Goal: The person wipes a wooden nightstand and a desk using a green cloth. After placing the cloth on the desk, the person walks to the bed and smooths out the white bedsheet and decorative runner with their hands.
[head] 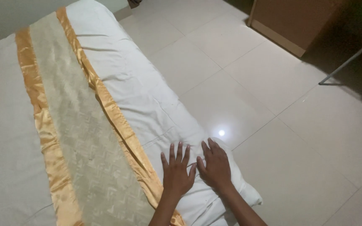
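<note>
Left hand (pixel 176 173) and right hand (pixel 215 166): flat, fingers spread, side by side on white duvet (pixel 147 100) corner, gripping nothing. Gold-bordered runner (pixel 76 138) just left. Risk: pressure drags duvet off edge onto tiled floor (pixel 273 125).

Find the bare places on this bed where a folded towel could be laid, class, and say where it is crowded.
Free: the white duvet between the gold-edged runner and the bed's floor-side edge, and left of the runner. Crowded: the near corner, under the left hand and right hand.

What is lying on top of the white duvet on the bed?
A beige runner with orange satin borders crosses the white duvet; left hand and right hand press flat near its edge. Anything beneath stays hidden.
</note>
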